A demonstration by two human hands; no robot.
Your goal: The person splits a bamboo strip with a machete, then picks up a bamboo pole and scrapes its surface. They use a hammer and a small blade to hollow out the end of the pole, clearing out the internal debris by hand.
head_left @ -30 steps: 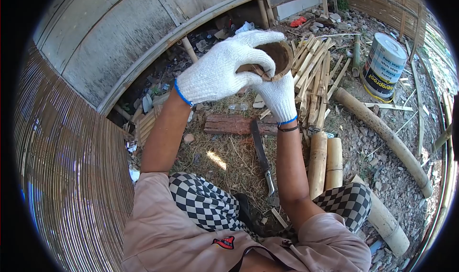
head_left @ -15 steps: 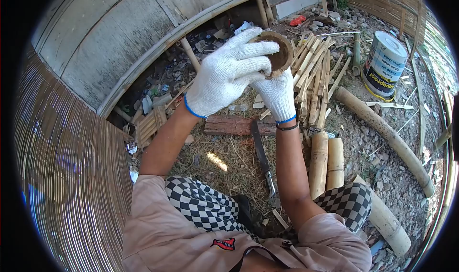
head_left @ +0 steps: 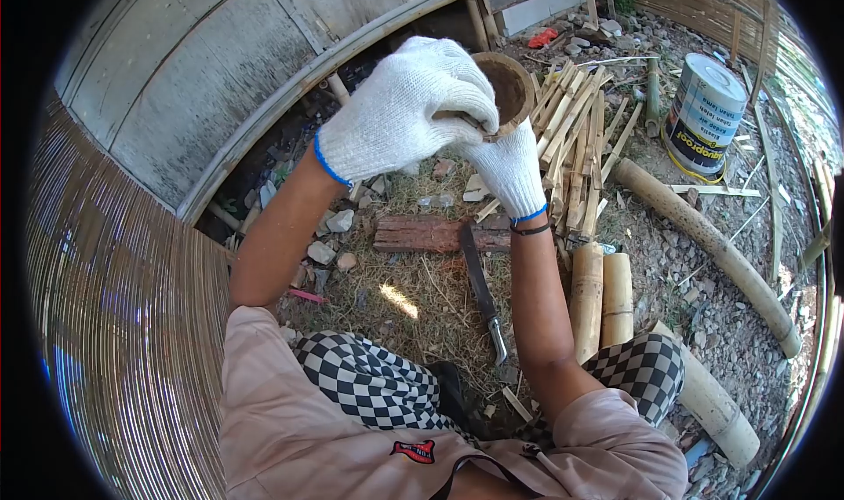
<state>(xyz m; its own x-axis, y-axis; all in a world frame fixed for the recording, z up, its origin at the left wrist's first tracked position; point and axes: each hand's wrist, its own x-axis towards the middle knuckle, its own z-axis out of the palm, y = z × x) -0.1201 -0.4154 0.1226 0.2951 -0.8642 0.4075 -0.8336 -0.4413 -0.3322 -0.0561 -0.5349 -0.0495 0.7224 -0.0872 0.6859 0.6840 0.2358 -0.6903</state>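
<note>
A short hollow piece of bamboo is raised in front of me, its round open end tilted toward my head. My right hand, in a white knit glove with a blue cuff, grips it from below; most of those fingers are hidden. Against the rim's left side, my left hand is closed in the same kind of glove, its fingers curled on the bamboo. Its hold is partly hidden. Under the hands, a machete rests its blade tip on a reddish-brown wood block, handle toward me.
Split bamboo strips lie piled beyond my right hand. Bamboo lengths stand near my right knee, and a long pole lies farther right by a paint bucket. Woven bamboo borders the left; stones lie nearby.
My left hand has moved left and its fingers, which were stretched across the bamboo's opening, are now curled beside the rim. My right hand and the bamboo have barely moved.
</note>
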